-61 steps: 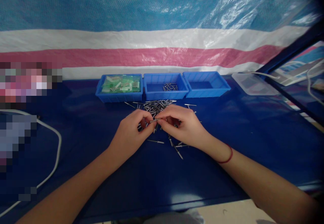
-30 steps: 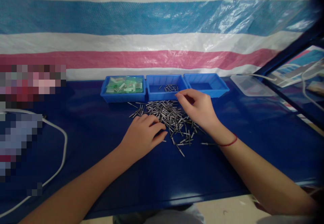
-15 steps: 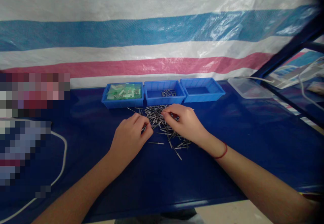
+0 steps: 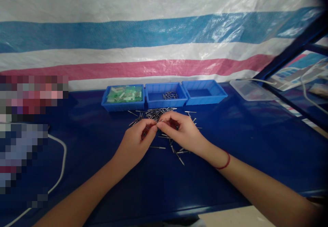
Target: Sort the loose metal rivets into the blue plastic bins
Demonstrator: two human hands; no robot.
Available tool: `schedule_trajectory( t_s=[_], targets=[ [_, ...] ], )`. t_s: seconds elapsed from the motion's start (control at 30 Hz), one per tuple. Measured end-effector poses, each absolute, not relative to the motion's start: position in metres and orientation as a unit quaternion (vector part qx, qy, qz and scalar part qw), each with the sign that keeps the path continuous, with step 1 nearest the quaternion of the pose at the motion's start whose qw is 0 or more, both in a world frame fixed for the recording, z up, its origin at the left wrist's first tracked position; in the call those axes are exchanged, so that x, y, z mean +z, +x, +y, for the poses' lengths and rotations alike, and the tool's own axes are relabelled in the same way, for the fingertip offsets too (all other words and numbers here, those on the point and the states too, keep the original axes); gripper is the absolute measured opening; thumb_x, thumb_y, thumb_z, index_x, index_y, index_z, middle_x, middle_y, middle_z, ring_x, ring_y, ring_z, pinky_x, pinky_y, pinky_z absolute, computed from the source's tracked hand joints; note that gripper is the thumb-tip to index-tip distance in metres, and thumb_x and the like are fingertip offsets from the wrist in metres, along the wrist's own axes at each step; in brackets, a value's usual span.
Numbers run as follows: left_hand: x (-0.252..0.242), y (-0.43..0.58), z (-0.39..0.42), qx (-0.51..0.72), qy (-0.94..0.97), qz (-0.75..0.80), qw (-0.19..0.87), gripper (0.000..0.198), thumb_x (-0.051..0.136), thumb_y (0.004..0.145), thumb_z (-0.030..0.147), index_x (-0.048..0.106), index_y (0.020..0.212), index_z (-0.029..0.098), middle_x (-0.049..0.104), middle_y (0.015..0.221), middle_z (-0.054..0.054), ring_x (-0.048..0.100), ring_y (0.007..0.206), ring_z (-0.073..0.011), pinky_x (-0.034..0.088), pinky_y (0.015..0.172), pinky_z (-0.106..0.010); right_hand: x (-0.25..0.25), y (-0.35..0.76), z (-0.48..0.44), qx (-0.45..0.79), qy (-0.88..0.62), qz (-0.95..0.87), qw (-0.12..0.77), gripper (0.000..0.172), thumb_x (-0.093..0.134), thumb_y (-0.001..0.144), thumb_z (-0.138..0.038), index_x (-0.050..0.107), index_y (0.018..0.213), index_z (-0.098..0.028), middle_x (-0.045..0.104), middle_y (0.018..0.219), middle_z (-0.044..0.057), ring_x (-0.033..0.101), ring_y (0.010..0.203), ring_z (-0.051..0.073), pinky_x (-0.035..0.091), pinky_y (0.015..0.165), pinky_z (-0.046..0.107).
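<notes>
Thin metal blind rivets (image 4: 159,112) lie in a loose pile on the blue tabletop, partly covered by my hands. My left hand (image 4: 137,136) is closed in a pinch at the pile's near left side; whatever sits between its fingers is hidden. Against its fingertips, my right hand (image 4: 186,131) pinches too, and a small bit of metal, apparently a blind rivet, shows between thumb and forefinger. Behind the pile, the middle blue bin (image 4: 166,103) contains several rivets (image 4: 170,95). Single rivets (image 4: 180,159) are scattered nearer to me.
The left blue bin (image 4: 123,107) contains a green-tinted plastic bag (image 4: 124,93) of small parts. The right blue bin (image 4: 206,99) stands beside the middle one, with a clear plastic lid (image 4: 252,91) farther right. A white cable (image 4: 64,151) curves along the left; a striped sheet (image 4: 143,32) hangs behind.
My right hand has come down and left from the pile, and my left hand has shifted slightly right, so their fingertips now meet. More rivets show at the pile's right side.
</notes>
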State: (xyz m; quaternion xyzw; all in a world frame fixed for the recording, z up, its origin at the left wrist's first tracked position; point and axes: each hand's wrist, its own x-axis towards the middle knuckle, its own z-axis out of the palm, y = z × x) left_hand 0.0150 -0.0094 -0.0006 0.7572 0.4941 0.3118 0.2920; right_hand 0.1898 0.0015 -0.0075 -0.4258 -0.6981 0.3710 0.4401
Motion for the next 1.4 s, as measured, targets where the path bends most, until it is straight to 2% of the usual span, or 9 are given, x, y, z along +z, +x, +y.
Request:
schedule_trajectory(
  t_s=[0.13, 0.33, 0.67, 0.83, 0.93, 1.1, 1.2, 1.3, 1.4],
  targets=[
    [-0.001, 0.017, -0.009, 0.317, 0.774, 0.469, 0.285, 0.017, 0.051, 0.093, 0.027, 0.065, 0.097, 0.018, 0.066, 0.084, 0.000, 0.058, 0.073, -0.0126, 0.041, 0.067, -0.023, -0.006, 0.188, 0.000, 0.375, -0.423, -0.688, 0.454, 0.010, 0.062, 0.083, -0.026, 0.063, 0.082, -0.016, 0.060, 0.070, 0.000, 0.048, 0.057, 0.009, 0.038, 0.053, 0.022],
    [-0.006, 0.017, -0.009, 0.318, 0.769, 0.476, 0.286, 0.013, 0.054, 0.090, 0.026, 0.064, 0.094, 0.018, 0.063, 0.076, 0.002, 0.057, 0.066, -0.0116, 0.040, 0.061, -0.022, -0.005, 0.188, -0.002, 0.352, -0.437, -0.686, 0.463, 0.013, 0.062, 0.083, -0.027, 0.063, 0.076, -0.016, 0.062, 0.070, 0.001, 0.049, 0.058, 0.010, 0.038, 0.053, 0.024],
    [-0.005, 0.015, -0.009, 0.359, 0.750, 0.480, 0.279, 0.010, 0.055, 0.089, 0.026, 0.062, 0.090, 0.019, 0.064, 0.077, 0.002, 0.057, 0.064, -0.0107, 0.042, 0.060, -0.022, -0.001, 0.196, 0.002, 0.283, -0.397, -0.751, 0.446, 0.011, 0.057, 0.085, -0.017, 0.067, 0.092, -0.017, 0.065, 0.074, 0.002, 0.050, 0.058, 0.009, 0.040, 0.053, 0.022],
    [0.001, 0.013, -0.012, 0.358, 0.751, 0.487, 0.265, 0.016, 0.051, 0.091, 0.029, 0.061, 0.086, 0.018, 0.064, 0.076, 0.001, 0.059, 0.068, -0.0125, 0.044, 0.066, -0.024, 0.000, 0.198, 0.001, 0.236, -0.347, -0.809, 0.410, 0.013, 0.054, 0.089, -0.019, 0.065, 0.084, -0.017, 0.064, 0.074, 0.002, 0.055, 0.067, 0.012, 0.044, 0.063, 0.026],
    [0.002, 0.013, -0.012, 0.357, 0.747, 0.492, 0.270, 0.014, 0.051, 0.091, 0.029, 0.061, 0.090, 0.018, 0.065, 0.079, 0.000, 0.060, 0.070, -0.0126, 0.045, 0.066, -0.024, 0.004, 0.201, 0.006, 0.218, -0.360, -0.809, 0.411, 0.015, 0.052, 0.090, -0.022, 0.064, 0.081, -0.019, 0.064, 0.074, 0.001, 0.057, 0.068, 0.013, 0.044, 0.063, 0.028],
    [0.001, 0.014, -0.012, 0.348, 0.746, 0.491, 0.286, 0.015, 0.053, 0.089, 0.026, 0.059, 0.101, 0.020, 0.065, 0.076, 0.002, 0.060, 0.065, -0.0114, 0.045, 0.060, -0.022, 0.014, 0.210, 0.041, 0.103, -0.464, -0.752, 0.458, 0.019, 0.051, 0.091, -0.026, 0.065, 0.080, -0.019, 0.066, 0.075, 0.002, 0.056, 0.064, 0.014, 0.043, 0.062, 0.029],
    [0.000, 0.015, -0.012, 0.333, 0.757, 0.492, 0.271, 0.014, 0.053, 0.089, 0.024, 0.059, 0.101, 0.020, 0.065, 0.074, 0.002, 0.059, 0.063, -0.0117, 0.044, 0.058, -0.022, 0.014, 0.212, 0.065, 0.023, -0.481, -0.776, 0.407, 0.022, 0.048, 0.092, -0.026, 0.067, 0.085, -0.016, 0.065, 0.076, 0.006, 0.057, 0.071, 0.017, 0.044, 0.069, 0.033],
    [-0.001, 0.015, -0.010, 0.320, 0.780, 0.483, 0.236, 0.012, 0.052, 0.089, 0.022, 0.059, 0.098, 0.020, 0.066, 0.079, 0.001, 0.059, 0.066, -0.0125, 0.046, 0.063, -0.024, 0.009, 0.212, 0.073, -0.013, -0.497, -0.790, 0.360, 0.024, 0.049, 0.091, -0.030, 0.066, 0.095, -0.014, 0.065, 0.082, 0.009, 0.058, 0.077, 0.021, 0.043, 0.073, 0.034],
    [-0.005, 0.012, -0.005, 0.290, 0.824, 0.452, 0.182, 0.014, 0.049, 0.087, 0.014, 0.061, 0.094, 0.019, 0.067, 0.087, -0.003, 0.060, 0.079, -0.0158, 0.047, 0.075, -0.029, 0.005, 0.216, 0.061, 0.001, -0.502, -0.786, 0.361, 0.024, 0.049, 0.091, -0.029, 0.066, 0.098, -0.014, 0.065, 0.083, 0.009, 0.058, 0.077, 0.020, 0.044, 0.074, 0.033]
  ],
)
